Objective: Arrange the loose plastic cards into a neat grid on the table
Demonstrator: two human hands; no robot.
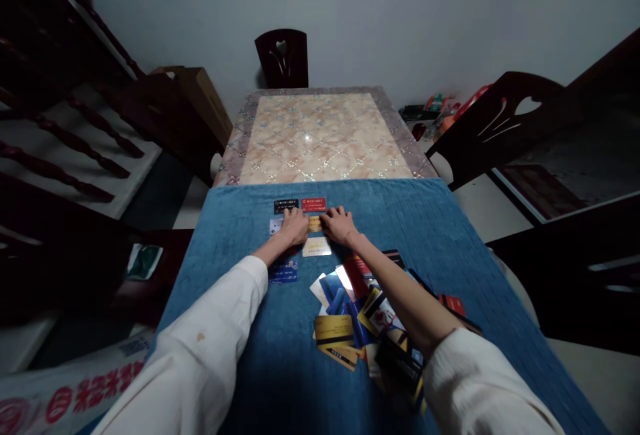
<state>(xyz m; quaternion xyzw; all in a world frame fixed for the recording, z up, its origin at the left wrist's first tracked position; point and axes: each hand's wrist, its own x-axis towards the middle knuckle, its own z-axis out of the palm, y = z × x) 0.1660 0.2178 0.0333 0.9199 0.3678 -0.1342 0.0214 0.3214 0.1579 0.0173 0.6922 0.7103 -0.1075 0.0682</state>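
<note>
A gold card lies flat on the blue cloth between my two hands. My left hand is closed, its curled fingers at the card's left edge, partly covering a pale lilac card. My right hand pinches at the gold card's right edge. Just beyond them, a black card and a red card sit side by side. A white-and-gold card is directly below the gold one, and a blue card lies nearer me under my left forearm.
A loose, overlapping pile of cards spreads beneath my right forearm. The blue cloth covers the near part of a patterned table. Dark wooden chairs stand around it. A printed white bag is at lower left.
</note>
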